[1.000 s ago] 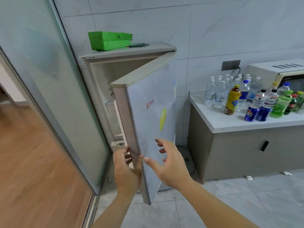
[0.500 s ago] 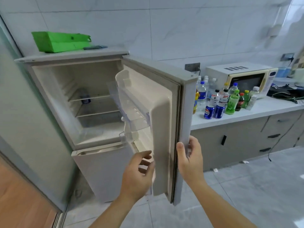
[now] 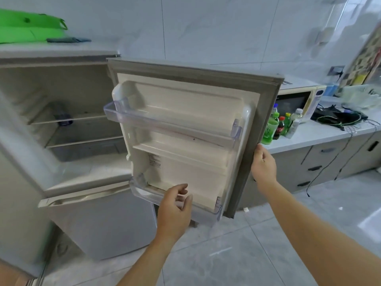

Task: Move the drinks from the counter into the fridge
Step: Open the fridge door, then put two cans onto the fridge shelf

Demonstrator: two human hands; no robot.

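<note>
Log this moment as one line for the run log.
fridge door: open | right hand: grips door edge | left hand: free | drinks: on counter

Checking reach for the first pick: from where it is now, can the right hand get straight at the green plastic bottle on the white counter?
Probably not directly. The right hand grips the open grey fridge door edge, and that door stands between it and the green plastic bottle on the white counter.

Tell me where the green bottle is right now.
The green bottle stands on the counter at the right of the head view, just past the open fridge door, with a dark cola bottle beside it.
</note>
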